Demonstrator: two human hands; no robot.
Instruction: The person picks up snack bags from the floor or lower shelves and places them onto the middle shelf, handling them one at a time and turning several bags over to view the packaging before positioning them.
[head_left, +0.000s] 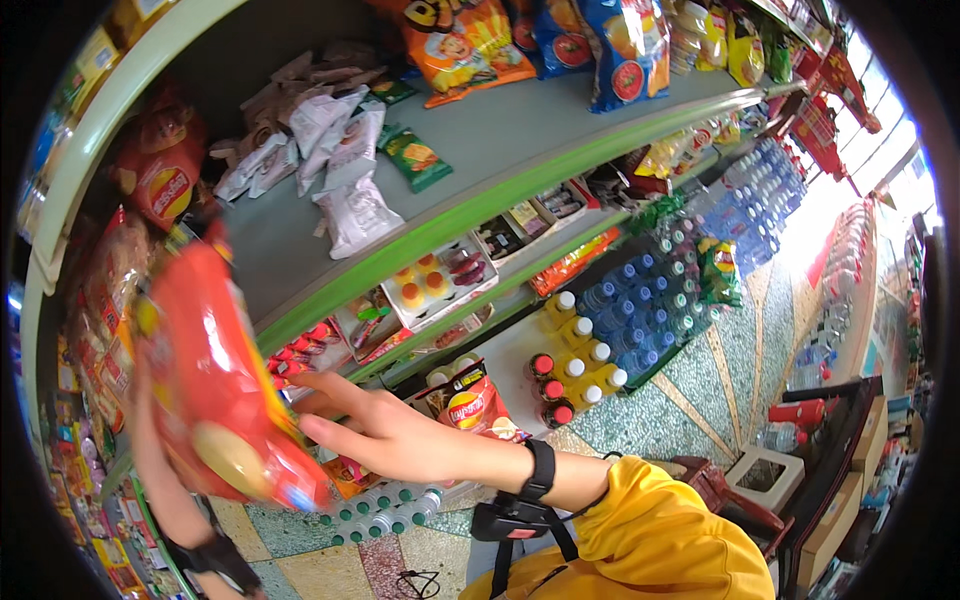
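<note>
A red bag of Lay's potato chips (217, 375), blurred by motion, is in front of me at the left, over the shelf's front edge. My right hand (360, 427) is at the bag's right side with its fingers spread and bent; whether they touch the bag is unclear. My left hand (142, 375) is mostly hidden behind the bag, whose left edge it seems to hold. On the grey shelf (480, 127) beyond lie a pile of pale wrapped snacks (337, 150) and a green snack packet (414, 159). Another red Lay's bag (166, 176) leans at the shelf's left end.
Orange (457, 49) and blue (626, 52) snack bags stand at the back. Lower shelves hold boxed snacks (439, 277). Bottles of yellow drink (585, 345) and blue-capped water (630, 307) stand below, near a red chip bag (476, 405). A stool (765, 476) is at the right.
</note>
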